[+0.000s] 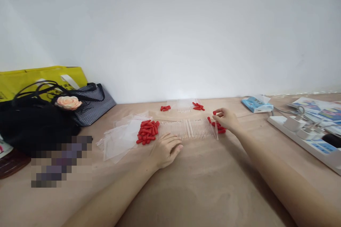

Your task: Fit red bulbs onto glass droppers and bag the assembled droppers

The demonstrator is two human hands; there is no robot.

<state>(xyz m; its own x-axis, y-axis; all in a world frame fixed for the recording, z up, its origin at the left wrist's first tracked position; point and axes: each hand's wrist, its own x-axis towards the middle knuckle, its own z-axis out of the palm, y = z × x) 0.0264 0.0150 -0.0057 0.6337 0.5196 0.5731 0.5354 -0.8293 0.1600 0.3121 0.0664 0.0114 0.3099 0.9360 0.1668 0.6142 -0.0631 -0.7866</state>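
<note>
A row of clear, thin glass tubes (189, 129) lies side by side across the middle of the table. At its left end is a pile of red rubber bulbs (147, 131), shaped like dropper bulbs. My left hand (166, 149) lies at the near left edge of the row, fingers loosely bent and apart, with no object seen in it. Past the right end of the row, my right hand (226, 118) pinches a red rubber bulb (214, 112) between thumb and fingertips. More red bulbs (221, 130) lie below that hand, partly hidden by it.
Clear plastic bags (122, 140) overlap left of the pile. Toward the wall lies another bag (179, 105) with red bulbs beside it. A blue tissue pack (256, 104) and a white power strip (306, 142) sit right. A striped bag (92, 106) and black bag (34, 127) stand left.
</note>
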